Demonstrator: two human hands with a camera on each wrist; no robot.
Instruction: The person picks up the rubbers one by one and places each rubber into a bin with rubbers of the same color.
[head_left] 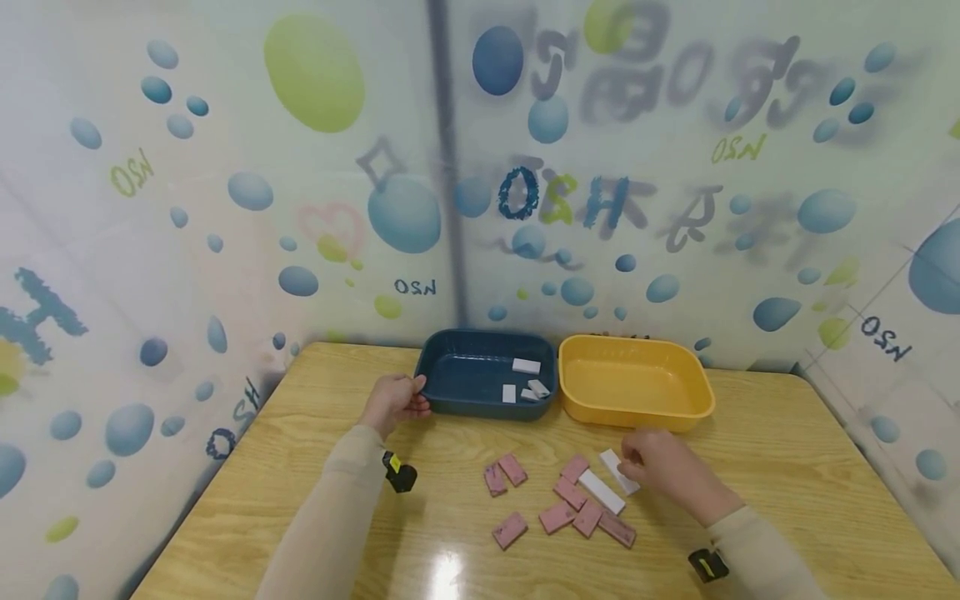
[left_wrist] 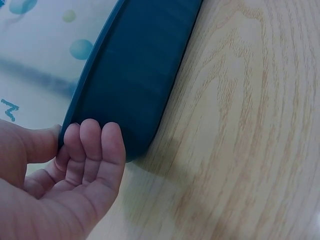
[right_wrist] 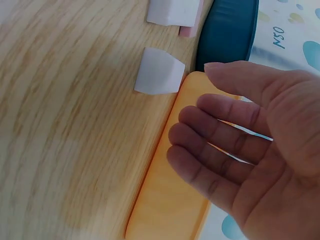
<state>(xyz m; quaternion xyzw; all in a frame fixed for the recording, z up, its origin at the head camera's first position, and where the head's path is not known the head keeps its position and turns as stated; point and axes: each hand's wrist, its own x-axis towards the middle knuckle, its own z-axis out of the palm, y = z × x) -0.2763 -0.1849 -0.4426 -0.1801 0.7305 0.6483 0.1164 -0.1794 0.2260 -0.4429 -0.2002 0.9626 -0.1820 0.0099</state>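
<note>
Right hand (head_left: 667, 468) loosely curled, holding nothing; left hand (head_left: 394, 402) pinches blue tray (head_left: 480, 410) containing 4 white blocks (head_left: 527, 366).

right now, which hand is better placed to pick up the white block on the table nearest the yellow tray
Probably the right hand: empty and near that white block, while the left hand grips the blue tray.

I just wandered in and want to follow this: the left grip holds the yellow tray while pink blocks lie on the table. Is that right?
Not quite: the left grip holds the blue tray, as the left wrist view shows. Pink blocks do lie on the table.
</note>
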